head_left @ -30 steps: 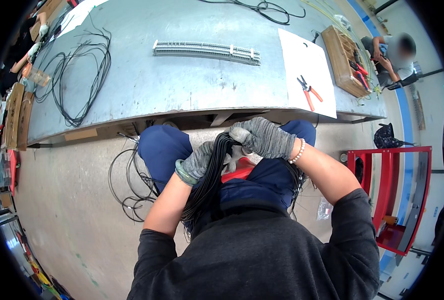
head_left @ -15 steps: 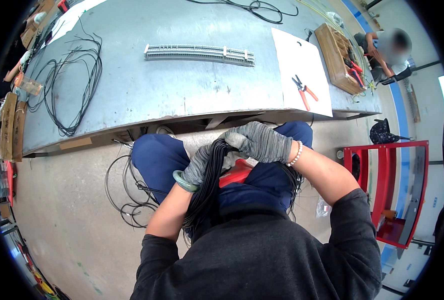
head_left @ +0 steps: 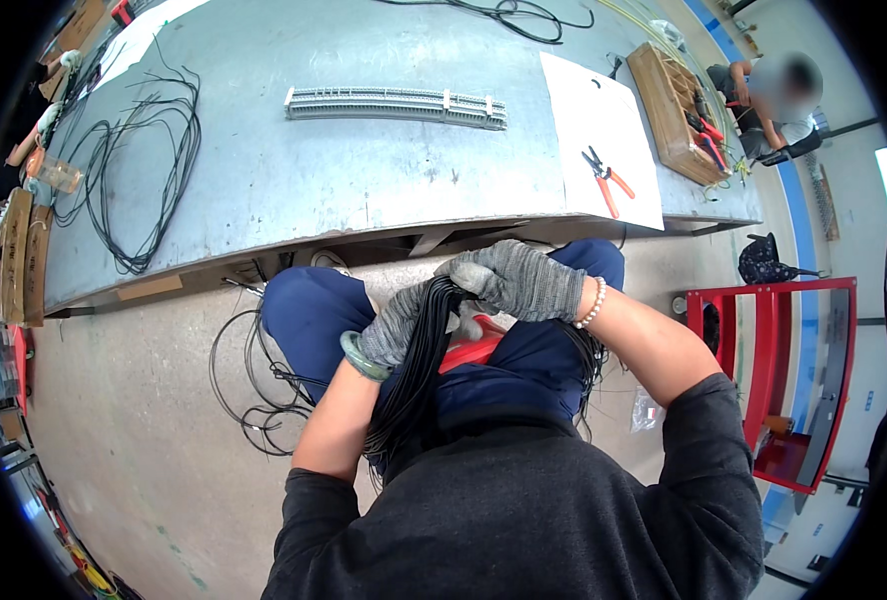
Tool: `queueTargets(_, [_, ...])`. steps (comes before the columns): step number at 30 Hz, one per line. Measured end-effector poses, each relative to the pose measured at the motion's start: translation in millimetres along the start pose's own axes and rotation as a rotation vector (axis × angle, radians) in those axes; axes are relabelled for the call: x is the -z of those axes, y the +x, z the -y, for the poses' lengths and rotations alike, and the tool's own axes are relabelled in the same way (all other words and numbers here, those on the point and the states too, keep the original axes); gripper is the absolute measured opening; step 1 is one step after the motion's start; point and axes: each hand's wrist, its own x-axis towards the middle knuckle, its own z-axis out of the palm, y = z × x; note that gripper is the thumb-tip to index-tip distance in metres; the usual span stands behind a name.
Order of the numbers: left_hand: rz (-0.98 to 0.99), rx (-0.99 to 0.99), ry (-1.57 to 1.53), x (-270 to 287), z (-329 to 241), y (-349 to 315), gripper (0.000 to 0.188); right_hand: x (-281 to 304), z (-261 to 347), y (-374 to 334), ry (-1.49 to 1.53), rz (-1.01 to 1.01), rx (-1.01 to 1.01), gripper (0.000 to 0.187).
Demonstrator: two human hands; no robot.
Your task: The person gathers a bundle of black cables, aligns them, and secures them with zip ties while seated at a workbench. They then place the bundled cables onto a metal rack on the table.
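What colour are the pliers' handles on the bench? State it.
Orange handles on the pliers, seen in the head view.

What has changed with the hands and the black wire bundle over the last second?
Little. Both gloved hands, left hand and right hand, have kept their grip on the top of the black wire bundle over the lap, shifting only slightly. Nothing was picked up or let go. The pliers, terminal strip and loose wires on the table lie as before.
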Motion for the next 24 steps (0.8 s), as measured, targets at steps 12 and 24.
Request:
queueTargets(12, [0.145, 0.032, -0.133, 4, 19, 2, 0.030, 2, 9, -3, -0.040, -0.011, 0.111, 0.037])
queueTargets(24, [-0.128, -0.265, 0.903, 30, -26, -4, 0.024, -3, 0, -3, -0.178, -0.026, 0.156, 0.037])
